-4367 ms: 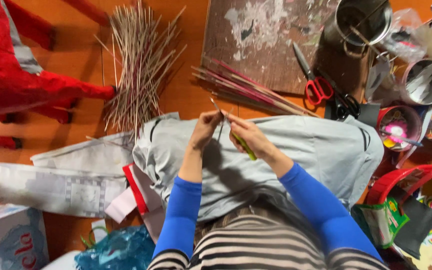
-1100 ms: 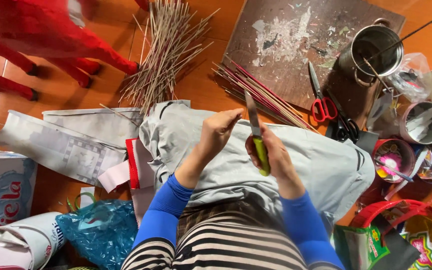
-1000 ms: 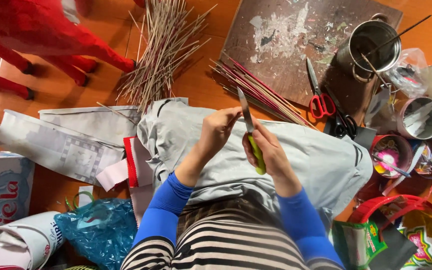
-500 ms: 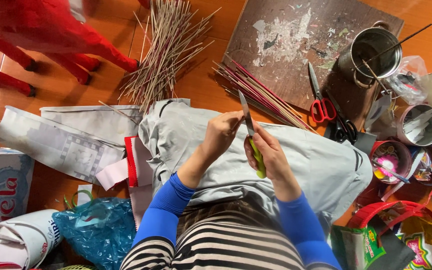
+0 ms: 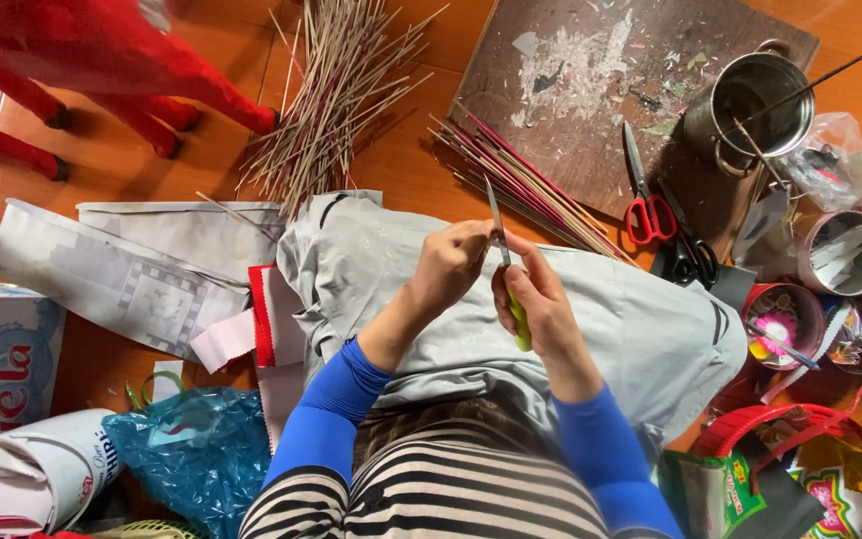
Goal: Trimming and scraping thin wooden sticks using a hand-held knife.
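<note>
- Right hand [image 5: 541,304]: our fingers are closed round the green handle of a knife [image 5: 504,262]; the blade points up and away from us.
- Left hand [image 5: 451,262]: fingers pinched shut just beside the blade, on what we take to be a thin stick. The stick itself is too fine to make out.
- Both hands meet over the grey cloth [image 5: 641,329] spread on our lap, above the orange tiled floor [image 5: 411,165].
- Step in hand, as we judge it: paring or splitting a stick with the knife, held close to the body.
- Next move, as we judge it: a short, controlled push of the blade away from the left fingers, with the pinch kept firm.
- Plain sticks [image 5: 336,90]: a loose pile on the floor, well ahead of our hands.
- Red sticks [image 5: 531,185]: a bundle lying aslant, its near end touching the cloth.
- Board [image 5: 601,70]: dark and paint-flecked, with red scissors [image 5: 646,195] on it and black scissors [image 5: 692,255] at its edge.
- Metal pot [image 5: 750,105]: stands on the board's right part, thin rods leaning out.
- Newspaper [image 5: 122,269]: sheets flat on the floor to our left.
- Blue bag [image 5: 187,454]: crumpled, near our left elbow.
</note>
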